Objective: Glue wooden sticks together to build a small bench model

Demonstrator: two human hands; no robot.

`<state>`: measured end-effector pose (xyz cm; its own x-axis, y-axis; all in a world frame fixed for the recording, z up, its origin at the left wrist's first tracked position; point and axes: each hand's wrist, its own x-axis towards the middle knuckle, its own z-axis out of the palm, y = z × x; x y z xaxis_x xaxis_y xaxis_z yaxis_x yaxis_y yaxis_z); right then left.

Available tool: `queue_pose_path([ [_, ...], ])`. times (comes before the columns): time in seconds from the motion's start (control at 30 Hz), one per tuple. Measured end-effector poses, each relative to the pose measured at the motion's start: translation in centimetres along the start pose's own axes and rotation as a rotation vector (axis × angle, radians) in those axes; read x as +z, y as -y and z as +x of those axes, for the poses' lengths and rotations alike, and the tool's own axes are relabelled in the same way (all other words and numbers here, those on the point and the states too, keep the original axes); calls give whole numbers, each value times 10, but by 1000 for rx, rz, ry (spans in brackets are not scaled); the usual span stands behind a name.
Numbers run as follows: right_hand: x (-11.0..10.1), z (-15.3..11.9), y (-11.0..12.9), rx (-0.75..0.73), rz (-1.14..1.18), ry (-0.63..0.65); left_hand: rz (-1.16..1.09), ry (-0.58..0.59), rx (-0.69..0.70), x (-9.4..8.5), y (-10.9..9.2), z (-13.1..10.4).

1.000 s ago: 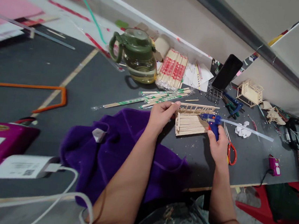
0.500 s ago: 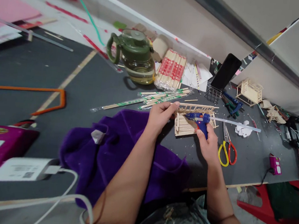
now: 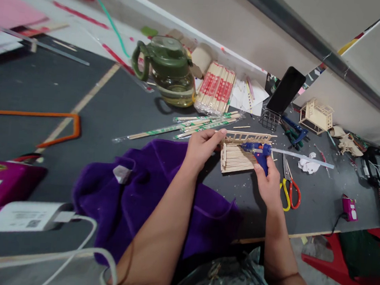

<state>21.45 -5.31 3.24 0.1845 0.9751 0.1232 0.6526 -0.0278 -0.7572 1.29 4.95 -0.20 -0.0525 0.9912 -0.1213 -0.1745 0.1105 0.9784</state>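
A small structure of thin wooden sticks [image 3: 237, 159] rests on the dark table, with a ladder-like rail along its far side. My left hand [image 3: 203, 147] pinches the left end of that rail between thumb and fingers. Wrapped round the handle of a blue glue gun [image 3: 261, 157] is my right hand [image 3: 269, 181]. The gun's nozzle points left, over the stick floor and close to the rail. A long clear glue stick [image 3: 304, 158] juts out of the gun's back to the right.
A purple cloth [image 3: 134, 191] lies under my left forearm. Scissors [image 3: 291, 192] are right of my right hand. Beyond the structure are wrapped chopsticks [image 3: 191, 125], a green-lidded teapot [image 3: 174, 74] and a phone [image 3: 286, 91] on a wire stand.
My right hand and the glue gun have moved slightly right along the rail. My left hand keeps its hold on the left end. The whole view has shifted a little.
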Motion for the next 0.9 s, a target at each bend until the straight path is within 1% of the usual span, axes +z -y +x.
queue_pose_path([
  [0.43, -21, 0, -9, 10, -37, -87, -1, -12, -5, 1, -1, 0],
  [0.57, -24, 1, -6, 18, -9, -101, -6, -3, -6, 1, -2, 0],
  [0.73, -15, 1, 6, 2, 83, 16, 9, -8, -9, 1, -2, 0],
  [0.9, -1, 2, 5, -11, 83, 50, 4, 0, -23, 0, -3, -1],
])
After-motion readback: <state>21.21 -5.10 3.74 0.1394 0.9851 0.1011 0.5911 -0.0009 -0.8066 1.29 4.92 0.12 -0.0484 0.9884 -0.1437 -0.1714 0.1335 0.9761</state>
